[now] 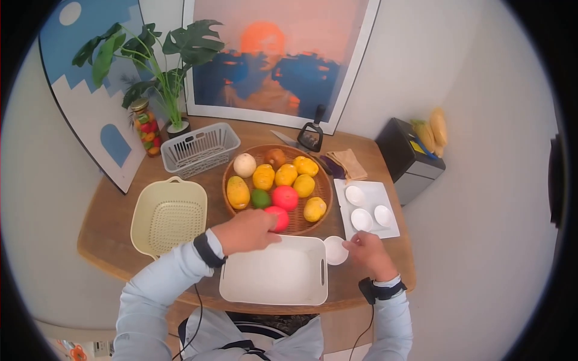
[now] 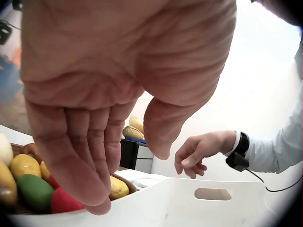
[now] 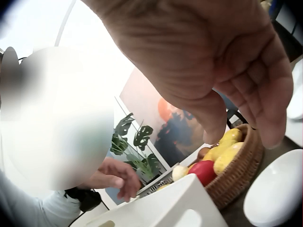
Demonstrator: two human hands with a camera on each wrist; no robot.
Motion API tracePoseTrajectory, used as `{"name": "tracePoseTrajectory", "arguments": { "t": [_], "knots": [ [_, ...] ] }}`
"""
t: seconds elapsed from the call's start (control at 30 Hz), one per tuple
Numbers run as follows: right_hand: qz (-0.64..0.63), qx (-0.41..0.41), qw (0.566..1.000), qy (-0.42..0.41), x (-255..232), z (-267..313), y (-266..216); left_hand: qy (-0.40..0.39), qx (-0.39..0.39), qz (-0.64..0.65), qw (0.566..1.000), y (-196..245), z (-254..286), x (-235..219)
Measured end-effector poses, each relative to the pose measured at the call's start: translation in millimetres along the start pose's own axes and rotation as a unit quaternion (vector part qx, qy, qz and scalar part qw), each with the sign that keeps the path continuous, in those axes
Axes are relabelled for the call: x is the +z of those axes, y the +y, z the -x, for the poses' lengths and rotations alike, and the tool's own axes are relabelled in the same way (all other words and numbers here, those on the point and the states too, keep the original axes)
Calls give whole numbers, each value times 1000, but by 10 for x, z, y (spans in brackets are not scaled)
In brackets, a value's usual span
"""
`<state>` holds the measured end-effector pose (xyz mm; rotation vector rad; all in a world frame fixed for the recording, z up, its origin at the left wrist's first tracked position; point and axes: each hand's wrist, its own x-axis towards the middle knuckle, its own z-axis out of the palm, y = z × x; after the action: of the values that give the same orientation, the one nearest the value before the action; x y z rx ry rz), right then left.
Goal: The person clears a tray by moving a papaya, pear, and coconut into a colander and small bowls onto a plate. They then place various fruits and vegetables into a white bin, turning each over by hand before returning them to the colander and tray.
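My left hand [image 1: 248, 231] hovers over the far rim of a white rectangular bin [image 1: 274, 277], its fingertips overlapping a pink round fruit [image 1: 277, 218] in the head view. Seen from the left wrist, this hand [image 2: 109, 94] has loosely bent fingers and holds nothing. Behind it, a round wicker basket [image 1: 329, 207] bears several yellow fruits, another pink fruit [image 1: 285, 197] and a green one [image 1: 261, 198]. To the right of the bin, my right hand [image 1: 372, 257] is beside a small white bowl [image 1: 335, 250]. Its fingers [image 3: 274, 104] hang relaxed above the bowl in the right wrist view.
A white board [image 1: 390, 231] with three small white bowls lies at the right. The cream colander [image 1: 144, 240] stands at the left, a grey basket [image 1: 198, 150] behind it. Farther back are a plant [image 1: 171, 90], a jar [image 1: 146, 127], a black-handled tool [image 1: 311, 137] and a cloth [image 1: 348, 163].
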<state>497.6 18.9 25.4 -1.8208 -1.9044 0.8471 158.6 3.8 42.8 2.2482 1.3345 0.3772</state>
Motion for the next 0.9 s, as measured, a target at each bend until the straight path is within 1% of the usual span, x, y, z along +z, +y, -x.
{"name": "tracePoseTrajectory", "arguments": {
  "t": [0.1,0.17,0.23,0.3,0.33,0.37,0.4,0.5,0.53,0.57,0.6,0.63,0.67,0.73,0.77,0.83,0.9],
  "knots": [
    [-52,-63,996,-47,31,-43,-503,57,-13,5,998,-186,-159,-17],
    [-25,-143,986,-87,181,-264,-651,25,-52,-23,998,-338,-332,56],
    [32,-126,987,-93,353,-434,-956,7,-78,-34,996,-509,-523,162],
    [115,-159,975,-100,634,-788,-1014,-44,-98,-35,994,-649,-690,242],
    [145,-158,971,-108,725,-910,-1075,-62,-103,-37,992,-682,-744,267],
    [174,-156,965,-116,803,-1010,-1136,-81,-108,-39,990,-739,-804,299],
    [202,-152,959,-124,868,-1088,-1181,-113,-106,-3,988,-834,-878,328],
    [228,-135,951,-158,1035,-1238,-1252,-146,-141,77,976,-678,-815,186],
    [219,-78,949,-215,1068,-1289,-1291,-136,-119,59,982,-879,-925,351],
    [166,-38,960,-224,1075,-1293,-1316,-155,-128,101,974,-857,-903,315],
    [112,3,966,-234,1083,-1270,-1319,-161,-129,106,973,-932,-946,378],
    [59,46,967,-244,1096,-1249,-1303,-167,-129,113,971,-930,-960,381],
    [21,67,963,-261,1117,-1274,-1249,-165,-128,162,964,-943,-952,383],
    [38,61,955,-288,1110,-1298,-1258,-160,-125,260,944,-940,-894,368],
    [46,58,951,-302,1099,-1305,-1269,-169,-132,281,935,-944,-887,354],
    [19,53,949,-312,1104,-1301,-1215,-188,-146,322,916,-963,-885,322],
    [-24,58,943,-327,1105,-1305,-1185,-218,-167,324,905,-1030,-921,308]
  ]
}}
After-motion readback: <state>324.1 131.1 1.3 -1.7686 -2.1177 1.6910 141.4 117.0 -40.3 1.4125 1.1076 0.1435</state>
